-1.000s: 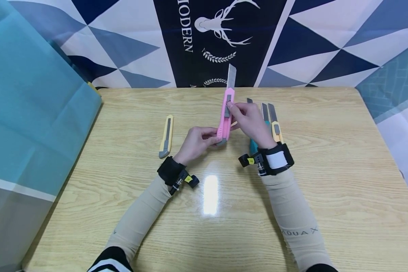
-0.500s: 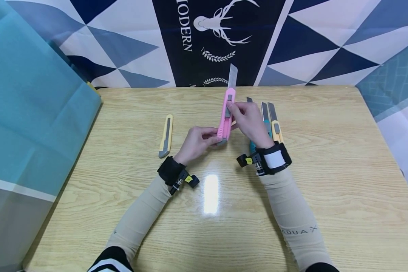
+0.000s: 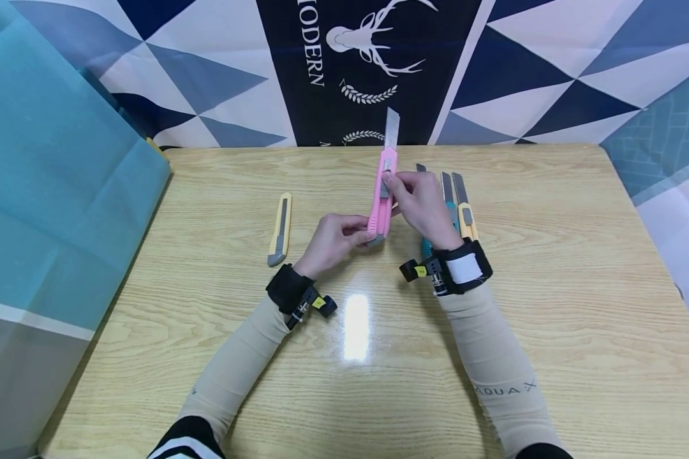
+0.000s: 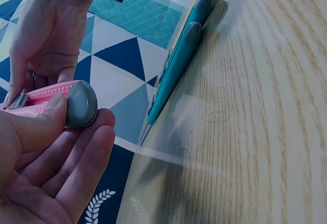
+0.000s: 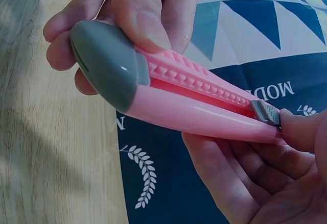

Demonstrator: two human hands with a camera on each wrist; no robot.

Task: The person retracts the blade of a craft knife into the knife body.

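Note:
Both hands hold a pink utility knife (image 3: pixel 381 197) above the table, its long blade (image 3: pixel 392 129) extended and pointing to the back. The left hand (image 3: pixel 334 242) pinches the handle near its grey end cap (image 5: pixel 104 63), thumb on top and fingers beneath. My right hand (image 3: pixel 425 204) grips the front half, thumb on the grey slider (image 5: pixel 265 113) and fingers under the handle. To the right lie two teal utility knives (image 4: pixel 176 71) and a yellow utility knife (image 3: pixel 466 220), blades out, partly hidden by the right hand and wrist.
Another yellow utility knife (image 3: pixel 280 229), with no blade showing, lies left of the left hand. The wooden table (image 3: pixel 207 357) ends at a patterned cloth backdrop (image 3: pixel 218 70). A teal and grey panel (image 3: pixel 51 178) borders the left side.
The pink knife and both hands stay almost still. The right wrist has shifted very slightly to the left since the earliest frame.

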